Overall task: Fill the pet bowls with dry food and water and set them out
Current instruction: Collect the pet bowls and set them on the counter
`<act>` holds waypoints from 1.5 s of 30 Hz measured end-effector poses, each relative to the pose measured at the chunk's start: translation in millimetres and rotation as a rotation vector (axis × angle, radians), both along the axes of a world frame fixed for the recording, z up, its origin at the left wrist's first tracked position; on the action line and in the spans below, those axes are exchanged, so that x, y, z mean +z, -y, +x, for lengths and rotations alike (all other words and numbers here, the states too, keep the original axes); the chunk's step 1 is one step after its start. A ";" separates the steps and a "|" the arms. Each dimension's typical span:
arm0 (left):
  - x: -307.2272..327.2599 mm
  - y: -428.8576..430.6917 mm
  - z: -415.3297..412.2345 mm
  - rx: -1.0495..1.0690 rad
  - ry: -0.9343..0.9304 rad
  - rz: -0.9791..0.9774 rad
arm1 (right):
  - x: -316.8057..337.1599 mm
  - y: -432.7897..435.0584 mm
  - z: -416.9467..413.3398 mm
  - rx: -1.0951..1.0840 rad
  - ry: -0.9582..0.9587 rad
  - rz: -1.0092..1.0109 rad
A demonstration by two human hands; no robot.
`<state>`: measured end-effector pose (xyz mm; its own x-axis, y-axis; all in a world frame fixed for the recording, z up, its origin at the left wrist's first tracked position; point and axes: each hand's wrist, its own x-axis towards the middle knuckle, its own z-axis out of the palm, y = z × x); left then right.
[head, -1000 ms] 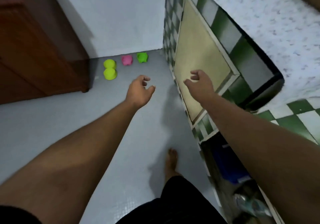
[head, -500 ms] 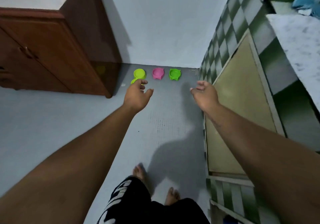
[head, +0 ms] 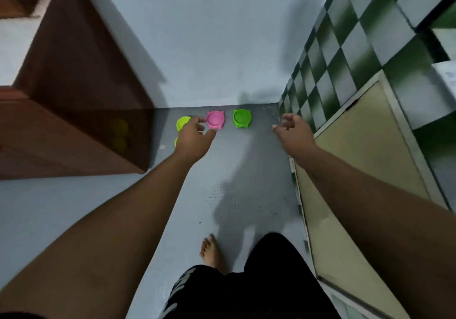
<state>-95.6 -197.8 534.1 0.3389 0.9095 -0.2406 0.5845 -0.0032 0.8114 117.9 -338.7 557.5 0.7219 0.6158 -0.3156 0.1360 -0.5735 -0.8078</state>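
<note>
Four pet bowls sit on the floor (head: 237, 160) by the wall: one pink bowl (head: 215, 119), one green bowl (head: 241, 118) and two yellow-green bowls (head: 182, 122) partly hidden behind the empty, loosely spread left hand (head: 195, 138), with the right hand (head: 295, 133) likewise empty and spread.

White lettering on the black shorts (head: 246, 294) is too cropped and blurred to read.

Yellow-green (head: 182, 122), pink (head: 215, 119), green bowls (head: 241, 118) floor-lined.
</note>
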 end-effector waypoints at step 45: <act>-708.0 -397.1 229.1 0.194 -0.117 -0.327 | -723.5 -408.1 256.8 -0.039 -0.175 -0.340</act>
<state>133.5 199.3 -173.9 0.1219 0.8230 -0.5548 0.6375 0.3635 0.6793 374.7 69.4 -166.0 0.6600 0.4282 -0.6173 -0.0138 -0.8146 -0.5799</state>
